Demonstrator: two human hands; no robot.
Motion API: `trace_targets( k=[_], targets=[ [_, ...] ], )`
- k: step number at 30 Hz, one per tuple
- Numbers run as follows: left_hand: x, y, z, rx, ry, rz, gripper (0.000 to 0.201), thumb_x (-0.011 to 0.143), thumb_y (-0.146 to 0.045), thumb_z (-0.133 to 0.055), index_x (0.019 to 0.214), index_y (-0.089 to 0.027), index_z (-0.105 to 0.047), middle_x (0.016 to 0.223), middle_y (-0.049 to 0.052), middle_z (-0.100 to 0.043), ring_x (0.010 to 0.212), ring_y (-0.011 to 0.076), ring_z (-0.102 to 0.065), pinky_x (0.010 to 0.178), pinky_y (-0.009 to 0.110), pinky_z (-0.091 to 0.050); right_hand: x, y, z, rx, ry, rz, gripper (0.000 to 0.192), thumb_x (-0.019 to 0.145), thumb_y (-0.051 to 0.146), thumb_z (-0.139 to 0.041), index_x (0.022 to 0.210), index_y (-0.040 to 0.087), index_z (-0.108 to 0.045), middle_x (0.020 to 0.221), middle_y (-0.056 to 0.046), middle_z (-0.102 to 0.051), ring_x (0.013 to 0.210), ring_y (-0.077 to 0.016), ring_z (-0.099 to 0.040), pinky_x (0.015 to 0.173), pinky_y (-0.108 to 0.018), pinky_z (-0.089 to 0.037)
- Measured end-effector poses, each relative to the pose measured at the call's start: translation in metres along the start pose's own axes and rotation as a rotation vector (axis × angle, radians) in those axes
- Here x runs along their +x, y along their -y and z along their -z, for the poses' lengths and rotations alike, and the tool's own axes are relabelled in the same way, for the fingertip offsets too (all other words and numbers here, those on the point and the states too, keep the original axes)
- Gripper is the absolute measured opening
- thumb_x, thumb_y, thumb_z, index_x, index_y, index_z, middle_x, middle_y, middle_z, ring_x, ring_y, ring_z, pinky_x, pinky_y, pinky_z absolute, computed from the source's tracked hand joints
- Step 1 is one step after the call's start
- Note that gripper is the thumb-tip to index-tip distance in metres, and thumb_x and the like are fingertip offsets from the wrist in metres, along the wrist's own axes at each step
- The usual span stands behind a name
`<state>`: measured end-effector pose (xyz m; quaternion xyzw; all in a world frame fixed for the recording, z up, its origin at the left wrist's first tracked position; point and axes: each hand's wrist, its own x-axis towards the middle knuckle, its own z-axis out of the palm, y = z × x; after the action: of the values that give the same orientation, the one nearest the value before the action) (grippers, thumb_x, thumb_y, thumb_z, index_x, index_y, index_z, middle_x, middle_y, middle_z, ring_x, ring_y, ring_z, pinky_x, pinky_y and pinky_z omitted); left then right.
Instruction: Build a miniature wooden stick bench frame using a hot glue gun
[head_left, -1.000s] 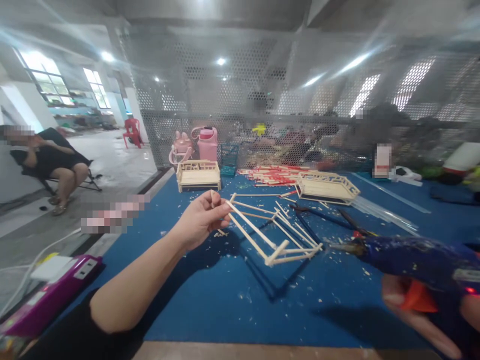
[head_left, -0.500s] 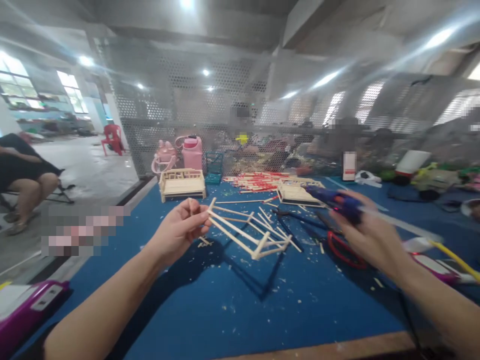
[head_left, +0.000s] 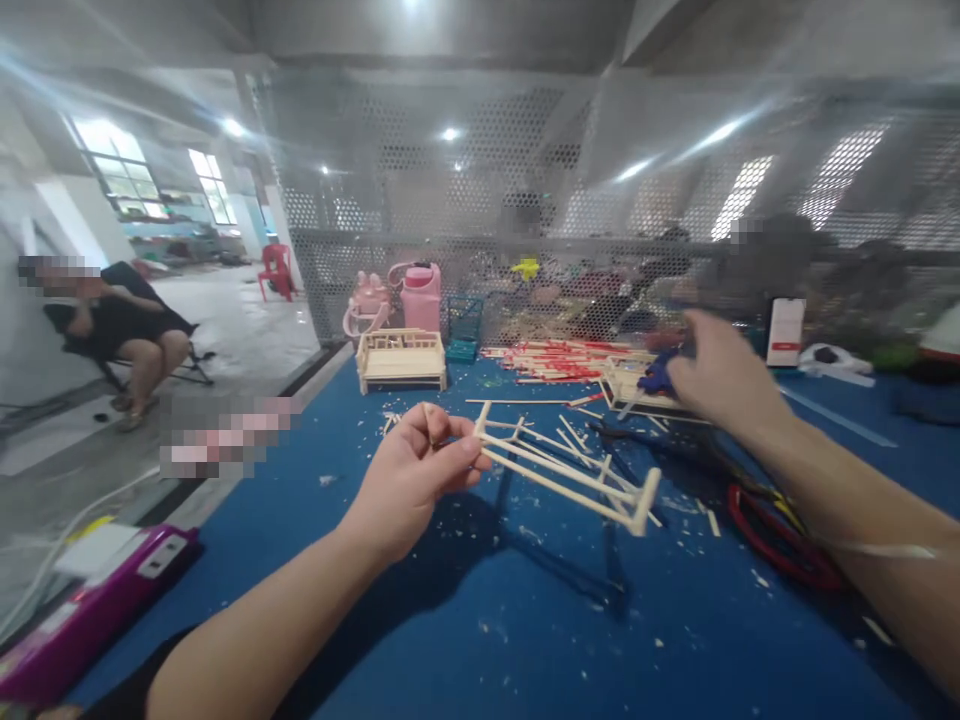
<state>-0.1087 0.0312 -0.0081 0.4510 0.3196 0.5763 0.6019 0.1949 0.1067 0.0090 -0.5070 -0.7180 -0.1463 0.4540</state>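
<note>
Fingers of the left hand (head_left: 416,470) pinch one end of a wooden stick frame (head_left: 566,470) at mid-frame, held above the blue table (head_left: 525,620); its long axis runs from those fingers out toward the lower right. Farther back, right of centre, the right hand (head_left: 716,375) is blurred, curled around a blue glue gun (head_left: 658,375), well apart from the frame's free end. Behind lie red-tipped sticks (head_left: 555,358), a finished stick bench (head_left: 400,358) left of centre, and a pink bottle (head_left: 420,295).
</note>
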Motion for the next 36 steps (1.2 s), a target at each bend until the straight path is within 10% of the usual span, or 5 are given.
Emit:
trace_targets(
  k=[2, 5, 8, 16, 36],
  targets=[
    [-0.004, 0.003, -0.004, 0.006, 0.013, -0.012, 0.049, 0.056, -0.022, -0.083, 0.068, -0.018, -0.036, 0.07, -0.007, -0.06, 0.056, 0.0054, -0.063, 0.049, 0.012, -0.049, -0.014, 0.058, 0.026, 0.031, -0.074, -0.026, 0.033, 0.087, 0.031, -0.045, 0.116, 0.019, -0.057, 0.104, -0.015, -0.065, 0.093, -0.0311, -0.061, 0.077, -0.044, -0.044],
    [-0.008, 0.006, -0.008, 0.01, 0.022, -0.027, 0.048, 0.057, -0.022, -0.083, 0.068, -0.019, -0.036, 0.07, -0.007, -0.06, 0.056, 0.0063, -0.064, 0.049, 0.013, -0.048, -0.039, 0.131, 0.05, 0.058, 0.033, 0.369, 0.02, 0.087, 0.033, -0.048, 0.101, 0.029, -0.063, 0.099, -0.004, -0.07, 0.094, -0.027, -0.062, 0.087, -0.044, -0.039],
    [-0.009, 0.008, -0.01, 0.017, 0.036, -0.022, 0.047, 0.057, -0.02, -0.082, 0.068, -0.019, -0.036, 0.071, -0.007, -0.06, 0.057, 0.007, -0.065, 0.048, 0.013, -0.048, -0.051, 0.159, 0.044, 0.006, 0.156, 0.512, 0.015, 0.086, 0.024, -0.051, 0.089, 0.026, -0.066, 0.089, -0.003, -0.072, 0.083, -0.0235, -0.064, 0.084, -0.043, -0.038],
    [-0.01, 0.009, -0.009, 0.033, 0.065, -0.028, 0.047, 0.058, -0.019, -0.081, 0.069, -0.019, -0.036, 0.067, -0.007, -0.061, 0.058, 0.0095, -0.066, 0.048, 0.015, -0.048, -0.05, 0.147, 0.019, 0.027, 0.254, 0.394, 0.023, 0.088, 0.016, -0.047, 0.078, 0.02, -0.067, 0.067, -0.002, -0.068, 0.06, -0.0154, -0.056, 0.065, -0.032, -0.035],
    [-0.008, 0.009, -0.011, 0.054, 0.096, -0.033, 0.048, 0.057, -0.021, -0.083, 0.066, -0.019, -0.036, 0.064, -0.006, -0.063, 0.059, 0.0123, -0.068, 0.048, 0.015, -0.048, -0.054, 0.143, 0.016, -0.042, 0.157, 0.383, 0.024, 0.088, 0.017, -0.046, 0.076, 0.023, -0.066, 0.065, -0.001, -0.07, 0.06, -0.0164, -0.058, 0.077, -0.038, -0.034]
  ],
)
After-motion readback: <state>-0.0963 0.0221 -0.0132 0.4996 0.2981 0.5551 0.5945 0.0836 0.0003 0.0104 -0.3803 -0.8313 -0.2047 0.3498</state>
